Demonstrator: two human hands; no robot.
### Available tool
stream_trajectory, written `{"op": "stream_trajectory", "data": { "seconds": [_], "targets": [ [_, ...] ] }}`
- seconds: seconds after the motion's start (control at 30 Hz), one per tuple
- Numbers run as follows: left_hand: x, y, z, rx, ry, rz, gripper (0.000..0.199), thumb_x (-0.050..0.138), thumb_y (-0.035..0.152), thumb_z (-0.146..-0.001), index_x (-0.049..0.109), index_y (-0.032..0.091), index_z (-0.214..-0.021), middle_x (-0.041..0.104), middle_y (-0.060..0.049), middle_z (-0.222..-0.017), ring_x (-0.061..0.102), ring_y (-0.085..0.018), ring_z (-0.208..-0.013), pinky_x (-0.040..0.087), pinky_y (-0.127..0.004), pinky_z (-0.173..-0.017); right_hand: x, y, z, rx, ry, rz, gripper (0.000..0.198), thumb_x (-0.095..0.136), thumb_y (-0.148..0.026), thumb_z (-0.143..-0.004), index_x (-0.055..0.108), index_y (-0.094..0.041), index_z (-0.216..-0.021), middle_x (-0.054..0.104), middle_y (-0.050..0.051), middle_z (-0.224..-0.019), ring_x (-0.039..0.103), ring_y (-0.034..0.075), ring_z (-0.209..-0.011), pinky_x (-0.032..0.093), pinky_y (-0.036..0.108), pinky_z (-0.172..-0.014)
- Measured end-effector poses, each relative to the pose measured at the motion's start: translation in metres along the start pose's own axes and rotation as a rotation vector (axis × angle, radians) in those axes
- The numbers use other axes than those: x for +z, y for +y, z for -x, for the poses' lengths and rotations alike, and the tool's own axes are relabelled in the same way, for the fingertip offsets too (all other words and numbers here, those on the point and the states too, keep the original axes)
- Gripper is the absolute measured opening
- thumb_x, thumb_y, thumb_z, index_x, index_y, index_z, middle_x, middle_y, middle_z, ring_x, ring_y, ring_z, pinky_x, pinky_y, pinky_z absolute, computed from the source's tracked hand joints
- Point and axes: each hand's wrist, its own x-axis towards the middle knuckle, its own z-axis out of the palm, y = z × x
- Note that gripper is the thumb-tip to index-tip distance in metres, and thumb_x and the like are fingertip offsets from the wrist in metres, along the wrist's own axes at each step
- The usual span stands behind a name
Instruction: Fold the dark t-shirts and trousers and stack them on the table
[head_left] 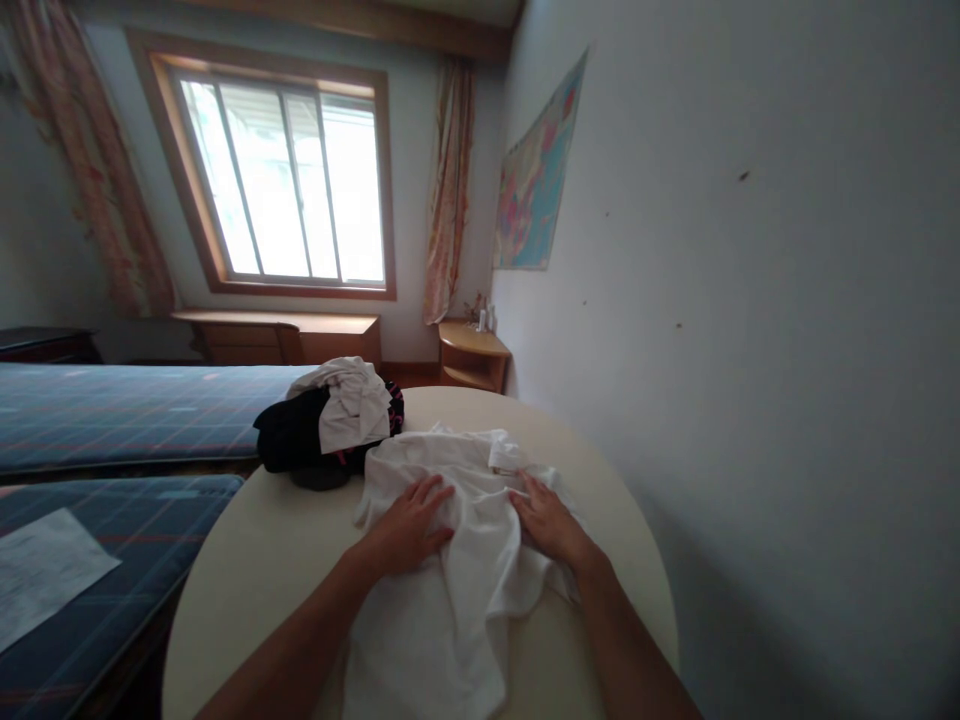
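Observation:
A white garment (457,600), wrinkled and loosely spread, lies across the round cream table (247,580). Its kind is hard to make out; a small tag-like patch shows near its far right corner. My left hand (411,525) rests on the left part of the cloth, fingers spread and flat. On the right part, my right hand (549,512) touches the fabric with its fingers stretched forward. Folds run between the two hands. Neither hand grips anything that I can see.
A pile of black clothes (296,435) with a crumpled white cloth (352,400) on top sits at the table's far left edge. Left of the table are plaid mattresses (150,410), one bearing a paper sheet (49,570). A bare wall (750,400) stands close on the right.

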Motion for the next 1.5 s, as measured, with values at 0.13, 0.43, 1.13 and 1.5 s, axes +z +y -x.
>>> {"op": "stream_trajectory", "data": {
  "seconds": [0.13,0.43,1.13,1.5],
  "targets": [
    [-0.008,0.003,0.000,-0.111,-0.051,-0.016,0.046,0.051,0.040,-0.094,0.053,0.023,-0.136,0.068,-0.012,-0.121,0.064,-0.027,-0.111,0.048,-0.039,-0.094,-0.014,-0.007,0.005,0.192,0.046,0.188,0.053,0.044,-0.054,-0.093,0.056,-0.020,-0.132,0.072,0.019,-0.109,0.068,0.033,-0.103,0.049,0.047,-0.091],
    [-0.010,0.005,-0.007,-0.178,0.140,-0.153,0.032,0.052,0.031,-0.092,0.064,0.022,-0.121,0.066,-0.011,-0.123,0.061,-0.026,-0.113,0.048,-0.037,-0.094,-0.024,-0.031,0.008,0.104,0.052,0.368,0.043,0.059,-0.035,-0.085,0.062,-0.020,-0.125,0.071,0.018,-0.111,0.067,0.031,-0.104,0.049,0.042,-0.090],
    [-0.014,0.037,-0.004,0.111,-0.128,0.143,0.029,0.045,0.028,-0.097,0.071,0.026,-0.110,0.076,0.000,-0.090,0.068,-0.014,-0.077,0.047,-0.023,-0.071,-0.047,-0.076,0.017,0.307,-0.107,0.572,0.037,0.049,-0.043,-0.090,0.069,-0.014,-0.099,0.073,0.018,-0.095,0.069,0.032,-0.094,0.049,0.039,-0.079],
    [0.007,-0.018,-0.010,-0.186,0.233,-0.008,0.043,0.058,0.023,-0.087,0.059,0.017,-0.130,0.064,-0.012,-0.126,0.058,-0.026,-0.117,0.043,-0.041,-0.105,-0.012,-0.043,0.004,0.030,-0.164,0.293,0.051,0.041,-0.040,-0.096,0.053,-0.013,-0.138,0.058,0.012,-0.138,0.051,0.024,-0.129,0.035,0.034,-0.108]
  ]
}}
